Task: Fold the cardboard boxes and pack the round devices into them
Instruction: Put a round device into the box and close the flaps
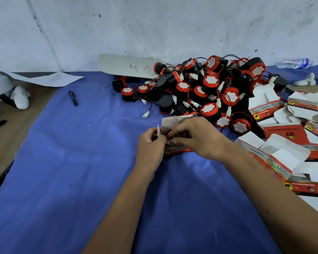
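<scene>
Left hand (151, 143) pinching a white flap, right hand (196, 138) apparently gripping the cardboard box (174, 150) between them

Counter (17, 114) under blue cloth (81, 162). Round devices (209, 88) piled at far edge, boxes (292, 143) along right edge, pen (73, 98) far left on cloth, paper sheet (50, 78) at far-left corner, bottle (294, 63) far right.

Blue cloth (81, 171) covering a brown table (17, 129), which shows bare along the cloth's left edge. Behind the cloth, a scuffed white wall (154, 24) with dark marks, evenly lit.
</scene>
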Demonstrator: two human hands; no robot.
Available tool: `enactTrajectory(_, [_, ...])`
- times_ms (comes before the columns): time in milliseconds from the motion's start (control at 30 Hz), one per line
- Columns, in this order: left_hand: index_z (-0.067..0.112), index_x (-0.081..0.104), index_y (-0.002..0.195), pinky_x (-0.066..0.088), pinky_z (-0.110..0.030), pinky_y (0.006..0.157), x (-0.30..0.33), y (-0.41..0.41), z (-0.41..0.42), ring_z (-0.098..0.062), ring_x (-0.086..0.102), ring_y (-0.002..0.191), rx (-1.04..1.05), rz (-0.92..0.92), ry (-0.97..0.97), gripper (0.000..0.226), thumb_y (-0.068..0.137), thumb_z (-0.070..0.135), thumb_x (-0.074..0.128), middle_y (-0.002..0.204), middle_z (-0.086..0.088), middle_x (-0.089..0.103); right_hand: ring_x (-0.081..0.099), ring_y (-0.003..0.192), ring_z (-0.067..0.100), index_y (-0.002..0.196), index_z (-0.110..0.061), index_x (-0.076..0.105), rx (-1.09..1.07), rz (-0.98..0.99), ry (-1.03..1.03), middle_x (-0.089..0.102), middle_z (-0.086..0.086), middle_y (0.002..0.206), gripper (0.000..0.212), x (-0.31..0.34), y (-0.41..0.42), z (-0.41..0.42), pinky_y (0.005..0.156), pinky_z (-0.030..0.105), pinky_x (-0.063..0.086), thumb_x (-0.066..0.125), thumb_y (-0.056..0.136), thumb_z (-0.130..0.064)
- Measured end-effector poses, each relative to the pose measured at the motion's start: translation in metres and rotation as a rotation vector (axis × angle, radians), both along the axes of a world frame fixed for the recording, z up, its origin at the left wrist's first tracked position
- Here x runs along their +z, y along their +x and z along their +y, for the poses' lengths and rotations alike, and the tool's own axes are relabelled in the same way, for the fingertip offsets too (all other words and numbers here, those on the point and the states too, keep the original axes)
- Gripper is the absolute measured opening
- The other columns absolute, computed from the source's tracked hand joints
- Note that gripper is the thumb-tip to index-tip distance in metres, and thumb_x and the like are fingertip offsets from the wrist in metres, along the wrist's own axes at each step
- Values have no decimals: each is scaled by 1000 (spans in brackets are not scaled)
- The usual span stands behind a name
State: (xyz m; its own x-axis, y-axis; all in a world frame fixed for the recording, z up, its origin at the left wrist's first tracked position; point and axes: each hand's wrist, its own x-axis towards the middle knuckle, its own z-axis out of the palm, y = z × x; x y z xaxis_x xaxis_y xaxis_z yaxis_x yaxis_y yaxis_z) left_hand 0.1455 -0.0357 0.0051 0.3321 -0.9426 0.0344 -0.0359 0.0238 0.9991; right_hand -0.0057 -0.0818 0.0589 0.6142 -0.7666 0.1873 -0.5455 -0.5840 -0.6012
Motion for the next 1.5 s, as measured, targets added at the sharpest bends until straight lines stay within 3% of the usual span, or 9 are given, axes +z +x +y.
enactTrajectory(100, [21, 74, 91, 47, -17, 61, -3, -1, 0, -2, 65, 72, 33, -54, 1, 21, 93, 10, 57, 79, 10, 73, 69, 86, -2, 109, -20, 80, -21, -100, 74, 77, -11, 91, 22, 5, -12, -3, 79, 15, 50, 68, 96, -7])
enactTrajectory(200, [23, 74, 95, 48, -17, 64, -5, -3, 0, -7, 68, 81, 37, -82, 1, 23, 89, 8, 58, 86, 9, 75, 69, 97, 1, 107, -20, 81, -24, 2, 40, 77, -11, 101, 23, 9, -17, -6, 88, 26, 55, 66, 98, -6])
enactTrajectory(367, [24, 74, 94, 50, -19, 66, -4, -2, -1, -9, 70, 83, 51, -81, -9, 24, 89, 7, 57, 86, 7, 76, 69, 101, 1, 117, -21, 78, -44, 75, 15, 76, -9, 106, 36, 11, -13, -7, 94, 18, 53, 61, 97, 4])
enactTrajectory(567, [21, 71, 91, 47, -24, 67, -4, -4, -2, -11, 68, 81, 59, -80, 27, 20, 92, 9, 55, 86, 5, 74, 71, 94, 0, 111, -14, 78, -114, 46, 53, 78, -4, 98, 31, 16, -19, -16, 96, 25, 56, 53, 101, 2])
enactTrajectory(733, [25, 71, 89, 45, -14, 61, -5, -3, -1, -5, 65, 76, 48, -105, -8, 21, 92, 9, 57, 82, 11, 72, 72, 99, 3, 110, -22, 78, 47, 53, 199, 77, -11, 101, 19, 25, -21, -16, 95, 28, 57, 78, 91, -22])
enactTrajectory(967, [27, 73, 91, 47, -16, 65, -4, -2, -1, -3, 65, 77, 41, -113, -28, 22, 95, 18, 53, 82, 15, 73, 68, 86, -1, 97, -28, 82, 38, 135, -35, 76, -17, 91, 15, 16, -6, -13, 80, 22, 55, 85, 82, -27])
enactTrajectory(1167, [24, 73, 92, 49, -22, 65, -6, 0, -2, -10, 68, 78, 44, -141, -12, 21, 94, 11, 57, 84, 9, 74, 62, 88, 5, 113, -35, 77, 27, 224, -97, 68, -15, 98, 38, 11, -2, -9, 77, 25, 52, 85, 78, -47])
enactTrajectory(1300, [31, 67, 77, 42, -13, 55, -3, -1, 0, 0, 56, 61, 36, -124, -45, 31, 100, 14, 54, 67, 20, 65, 45, 92, 5, 119, -36, 73, 3, 329, -189, 41, -21, 94, 35, 4, 9, -7, 77, 25, 39, 77, 86, -46])
enactTrajectory(1500, [23, 78, 99, 58, -35, 80, 0, -1, 0, -14, 72, 91, 37, -136, -14, 32, 95, 7, 50, 93, 7, 78, 40, 96, 4, 123, -40, 72, -85, 202, -195, 35, -20, 91, 28, -7, 9, 3, 79, 19, 31, 66, 97, -39])
